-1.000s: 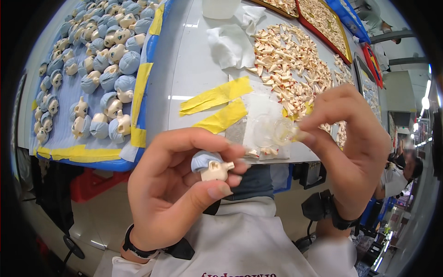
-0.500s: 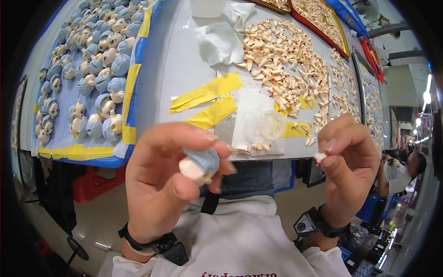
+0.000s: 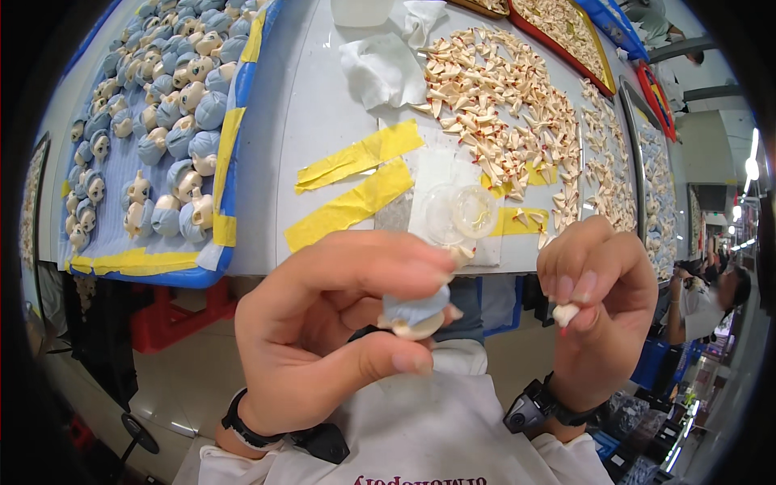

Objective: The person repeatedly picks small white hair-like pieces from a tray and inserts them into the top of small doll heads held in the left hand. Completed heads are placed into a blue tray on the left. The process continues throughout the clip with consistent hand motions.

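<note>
My left hand (image 3: 339,323) pinches a small doll head (image 3: 414,311) with a pale blue cap and cream face between thumb and fingers, held in front of my chest. My right hand (image 3: 594,303) is curled shut on a tiny cream part with a red tip (image 3: 564,315), held beside the head without touching it. On the white table behind, a clear round lid (image 3: 462,212) lies on a plastic sheet between yellow tape strips (image 3: 356,182).
A blue tray (image 3: 234,129) at the left holds several rows of finished blue-capped heads. A heap of small cream parts with red tips (image 3: 501,105) covers the table's right. Crumpled white cloth (image 3: 380,69) lies at the back. Red-rimmed trays (image 3: 566,32) stand further right.
My right hand has come down from the table edge and now holds a small part near the head. The left hand has turned the head so its cap faces up.
</note>
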`<state>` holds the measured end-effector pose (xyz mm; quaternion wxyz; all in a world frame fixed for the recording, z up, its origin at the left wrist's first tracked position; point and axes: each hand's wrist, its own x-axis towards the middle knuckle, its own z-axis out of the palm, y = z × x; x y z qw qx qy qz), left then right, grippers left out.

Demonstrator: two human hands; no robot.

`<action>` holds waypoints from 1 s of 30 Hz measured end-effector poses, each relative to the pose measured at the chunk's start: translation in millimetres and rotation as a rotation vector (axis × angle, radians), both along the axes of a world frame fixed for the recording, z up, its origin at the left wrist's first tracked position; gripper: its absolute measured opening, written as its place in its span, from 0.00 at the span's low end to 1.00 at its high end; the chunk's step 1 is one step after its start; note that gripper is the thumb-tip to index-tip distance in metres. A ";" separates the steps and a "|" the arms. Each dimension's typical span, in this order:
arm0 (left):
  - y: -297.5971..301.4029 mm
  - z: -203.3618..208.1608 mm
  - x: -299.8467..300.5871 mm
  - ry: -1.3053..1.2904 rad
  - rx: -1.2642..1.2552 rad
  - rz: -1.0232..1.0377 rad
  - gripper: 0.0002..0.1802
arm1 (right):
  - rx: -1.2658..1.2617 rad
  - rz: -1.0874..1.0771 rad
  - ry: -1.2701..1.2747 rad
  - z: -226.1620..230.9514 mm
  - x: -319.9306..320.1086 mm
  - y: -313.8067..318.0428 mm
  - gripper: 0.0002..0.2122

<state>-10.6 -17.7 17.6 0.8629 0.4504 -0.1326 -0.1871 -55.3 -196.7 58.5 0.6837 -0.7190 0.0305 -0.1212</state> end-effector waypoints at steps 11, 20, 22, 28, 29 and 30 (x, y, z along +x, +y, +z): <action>9.9 1.0 6.0 -0.494 0.371 0.033 0.20 | -0.231 0.270 -0.081 2.2 3.9 13.5 0.10; 4.7 11.1 -3.0 -0.778 0.578 0.188 0.18 | -0.652 0.221 -0.343 0.2 9.4 17.8 0.14; 2.0 12.1 -4.6 -0.742 0.594 0.220 0.18 | -0.650 0.229 -0.346 -2.6 10.5 16.9 0.14; 15.8 -3.4 6.9 -0.703 0.533 0.132 0.22 | -0.600 0.070 -0.252 7.9 16.4 -10.2 0.09; 18.0 -4.6 9.1 -0.673 0.521 0.120 0.24 | -0.649 -0.039 -0.200 10.4 20.7 -24.7 0.07; 20.5 -5.7 10.6 -0.643 0.515 0.110 0.25 | -0.707 -0.102 -0.135 11.4 28.2 -38.8 0.06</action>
